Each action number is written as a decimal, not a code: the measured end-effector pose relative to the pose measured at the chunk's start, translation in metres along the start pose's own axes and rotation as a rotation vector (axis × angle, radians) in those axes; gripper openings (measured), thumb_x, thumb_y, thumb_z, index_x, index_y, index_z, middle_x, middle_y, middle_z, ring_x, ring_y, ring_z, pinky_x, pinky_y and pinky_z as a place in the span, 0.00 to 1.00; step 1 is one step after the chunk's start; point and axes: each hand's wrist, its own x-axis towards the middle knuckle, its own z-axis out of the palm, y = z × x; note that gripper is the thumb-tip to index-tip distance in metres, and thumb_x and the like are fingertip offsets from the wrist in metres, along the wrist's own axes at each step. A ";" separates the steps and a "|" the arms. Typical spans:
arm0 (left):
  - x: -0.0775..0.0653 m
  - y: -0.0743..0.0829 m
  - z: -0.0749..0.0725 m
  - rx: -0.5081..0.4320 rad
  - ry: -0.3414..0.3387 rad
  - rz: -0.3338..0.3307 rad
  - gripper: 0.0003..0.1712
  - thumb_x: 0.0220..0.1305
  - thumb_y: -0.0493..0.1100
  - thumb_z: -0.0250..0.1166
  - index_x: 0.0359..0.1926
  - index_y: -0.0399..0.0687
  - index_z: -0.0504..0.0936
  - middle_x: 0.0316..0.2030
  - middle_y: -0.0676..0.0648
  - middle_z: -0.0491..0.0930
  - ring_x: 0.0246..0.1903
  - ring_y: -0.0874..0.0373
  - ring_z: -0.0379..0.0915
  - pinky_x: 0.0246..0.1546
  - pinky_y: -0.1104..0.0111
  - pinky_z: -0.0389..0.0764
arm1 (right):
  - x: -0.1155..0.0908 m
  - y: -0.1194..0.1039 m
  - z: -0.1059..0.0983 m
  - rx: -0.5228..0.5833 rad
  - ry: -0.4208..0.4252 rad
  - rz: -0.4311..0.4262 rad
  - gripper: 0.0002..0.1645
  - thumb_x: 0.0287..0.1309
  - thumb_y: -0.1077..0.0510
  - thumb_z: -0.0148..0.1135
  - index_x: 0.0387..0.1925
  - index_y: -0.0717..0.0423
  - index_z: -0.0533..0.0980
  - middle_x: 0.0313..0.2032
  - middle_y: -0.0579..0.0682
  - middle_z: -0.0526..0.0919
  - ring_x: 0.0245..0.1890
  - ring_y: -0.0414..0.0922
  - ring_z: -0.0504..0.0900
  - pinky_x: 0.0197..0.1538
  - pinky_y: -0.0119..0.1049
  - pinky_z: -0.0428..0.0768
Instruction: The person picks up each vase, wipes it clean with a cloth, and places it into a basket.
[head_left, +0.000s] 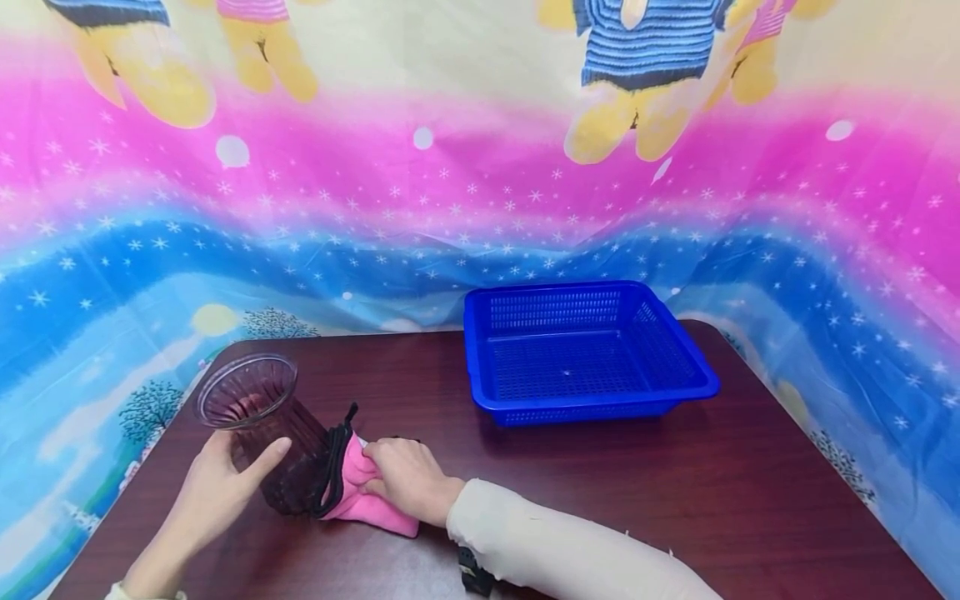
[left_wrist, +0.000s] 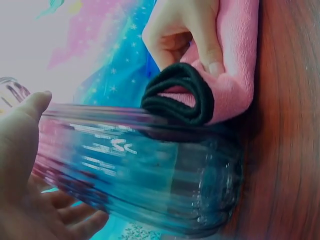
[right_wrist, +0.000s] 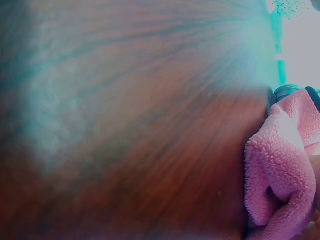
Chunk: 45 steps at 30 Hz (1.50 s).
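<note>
A clear ribbed glass vase with a flared rim stands on the left part of the table. My left hand holds it from the left, with the thumb on the near side and the fingers round the other. Beside the vase lies a pink fleecy cloth, folded over, with black trim against the glass. The right hand pinches this cloth between thumb and fingers. In the right wrist view the cloth is at the right edge, and most of the hand is out of frame.
A blue plastic basket with slotted walls stands at the back right of the dark wooden table. Behind the table hangs a colourful printed curtain. A black device sits below the right sleeve.
</note>
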 end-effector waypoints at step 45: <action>-0.006 0.010 0.002 0.093 0.224 -0.121 0.40 0.46 0.65 0.73 0.53 0.45 0.76 0.47 0.33 0.82 0.49 0.33 0.75 0.37 0.48 0.72 | 0.000 0.000 -0.001 0.020 -0.009 0.005 0.16 0.48 0.42 0.71 0.38 0.41 0.81 0.30 0.37 0.83 0.33 0.37 0.83 0.28 0.31 0.76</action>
